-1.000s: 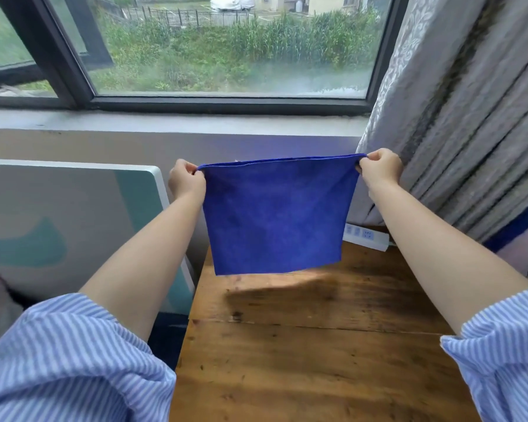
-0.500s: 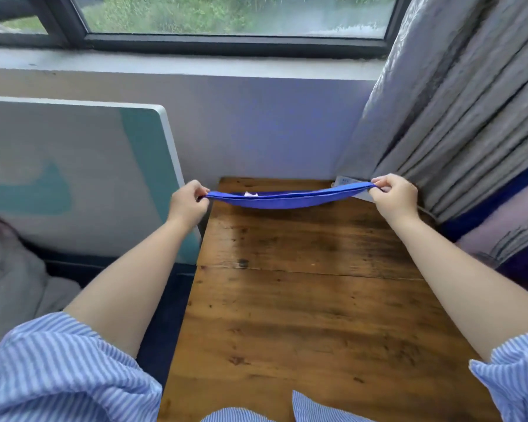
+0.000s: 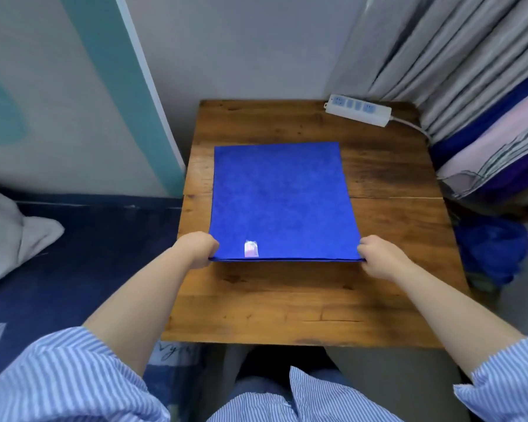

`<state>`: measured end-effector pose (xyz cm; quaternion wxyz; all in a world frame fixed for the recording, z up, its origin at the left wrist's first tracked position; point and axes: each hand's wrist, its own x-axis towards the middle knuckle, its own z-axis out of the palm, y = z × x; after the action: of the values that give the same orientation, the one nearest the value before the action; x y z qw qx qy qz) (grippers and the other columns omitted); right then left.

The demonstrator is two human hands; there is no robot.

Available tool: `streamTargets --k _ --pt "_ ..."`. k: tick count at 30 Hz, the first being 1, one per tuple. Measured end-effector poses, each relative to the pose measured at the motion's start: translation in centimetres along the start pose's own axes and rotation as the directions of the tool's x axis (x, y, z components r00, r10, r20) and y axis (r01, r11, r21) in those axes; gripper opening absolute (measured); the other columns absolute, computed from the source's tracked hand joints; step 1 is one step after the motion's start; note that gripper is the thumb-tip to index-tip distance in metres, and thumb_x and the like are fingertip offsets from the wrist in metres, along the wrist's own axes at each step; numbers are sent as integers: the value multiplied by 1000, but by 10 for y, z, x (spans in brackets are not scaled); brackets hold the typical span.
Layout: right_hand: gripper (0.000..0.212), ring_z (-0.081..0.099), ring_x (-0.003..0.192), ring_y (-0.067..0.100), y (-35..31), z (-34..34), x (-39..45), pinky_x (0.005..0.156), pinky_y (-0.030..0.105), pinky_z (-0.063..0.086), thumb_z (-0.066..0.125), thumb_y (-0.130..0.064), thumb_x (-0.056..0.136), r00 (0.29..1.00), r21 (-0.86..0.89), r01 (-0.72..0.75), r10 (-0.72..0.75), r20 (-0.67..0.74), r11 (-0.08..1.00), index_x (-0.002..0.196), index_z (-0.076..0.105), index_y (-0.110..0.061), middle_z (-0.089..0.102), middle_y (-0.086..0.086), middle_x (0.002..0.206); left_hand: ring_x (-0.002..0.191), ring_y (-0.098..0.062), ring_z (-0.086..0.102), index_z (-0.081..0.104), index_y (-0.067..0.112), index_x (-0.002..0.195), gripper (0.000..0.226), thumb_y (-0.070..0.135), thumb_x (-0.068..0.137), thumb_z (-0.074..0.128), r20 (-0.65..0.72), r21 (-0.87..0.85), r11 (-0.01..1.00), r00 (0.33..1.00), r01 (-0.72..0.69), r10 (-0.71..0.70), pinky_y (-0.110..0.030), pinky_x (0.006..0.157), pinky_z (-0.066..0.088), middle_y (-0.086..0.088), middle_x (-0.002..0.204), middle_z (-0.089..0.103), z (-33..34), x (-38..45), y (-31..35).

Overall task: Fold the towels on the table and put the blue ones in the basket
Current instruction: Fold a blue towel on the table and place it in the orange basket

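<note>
A wooden counter (image 3: 378, 208) stood against a pale wall, with grey curtains (image 3: 439, 56) at its right and a white power strip (image 3: 358, 110) at its far right corner. A blue towel (image 3: 279, 199) lay flat on the counter's middle, a small white tag (image 3: 251, 248) near its front edge. The left hand (image 3: 197, 248) pinched the near left corner and the right hand (image 3: 377, 255) pinched the near right corner, fingers curled round the hem.
</note>
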<state>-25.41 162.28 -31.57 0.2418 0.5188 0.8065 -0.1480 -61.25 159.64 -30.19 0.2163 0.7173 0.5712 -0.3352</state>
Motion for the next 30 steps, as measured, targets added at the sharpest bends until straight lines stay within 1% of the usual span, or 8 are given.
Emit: streamTargets --k 7,14,18,20,23,26,28,30 --pt "28 39 120 25 -16 40 -5 86 34 44 41 -5 88 988 -239 94 -60 144 966 112 54 -7 47 8 121 114 -22 44 56 9 113 33 -4 85 44 55 169 984 997 -54 45 -28 79 44 -5 119 54 61 5 12" --pt "43 45 112 23 -12 33 10 88 34 34 38 -43 91 965 -318 181 -105 242 931 108 63 -12 56 5 114 88 -20 51 58 13 112 29 7 87 45 206 136 991 978 -10 -18 -28 71 43 -1 98 52 65 18 19" --pt "35 56 100 26 -14 -3 52 78 32 41 44 -34 93 988 -246 150 -157 -9 958 97 66 -7 64 10 101 95 -22 57 56 13 114 29 20 91 40 261 129 990 962 50 -83 -27 68 41 -3 106 57 17 50 12" --pt "21 63 66 29 -19 -22 73 54 29 47 78 -19 65 956 -222 158 -205 -209 962 65 65 -3 64 13 68 106 -23 56 55 12 114 27 20 93 39 146 94 992 984 86 -99 -27 70 41 -4 118 56 -8 68 10" --pt "31 56 45 30 -28 -43 117 39 27 44 83 2 39 926 -48 192 -197 -322 980 47 54 0 54 15 48 108 -26 50 51 7 110 23 16 94 37 -144 -88 988 980 126 -138 -31 69 38 -10 116 52 -44 104 15" --pt "14 61 93 42 -34 -50 168 77 43 50 66 2 70 927 65 215 -182 -329 975 81 61 8 62 30 93 104 -29 46 49 3 102 18 11 92 36 -317 -277 954 926 116 -205 -33 66 34 -13 112 49 -68 137 24" --pt "37 27 136 34 -37 -50 198 111 44 21 42 -12 92 960 119 153 -119 -254 981 126 45 1 35 19 144 117 -30 40 49 2 111 24 14 93 37 -364 -349 933 906 84 -218 -38 76 39 -16 127 44 -75 159 26" --pt "47 8 144 25 -40 -51 221 116 39 5 33 -19 96 964 148 150 -111 -241 978 141 26 -6 14 8 155 138 -26 23 39 5 132 40 22 96 37 -372 -370 928 906 55 -201 -37 101 32 -13 148 28 -78 178 26"
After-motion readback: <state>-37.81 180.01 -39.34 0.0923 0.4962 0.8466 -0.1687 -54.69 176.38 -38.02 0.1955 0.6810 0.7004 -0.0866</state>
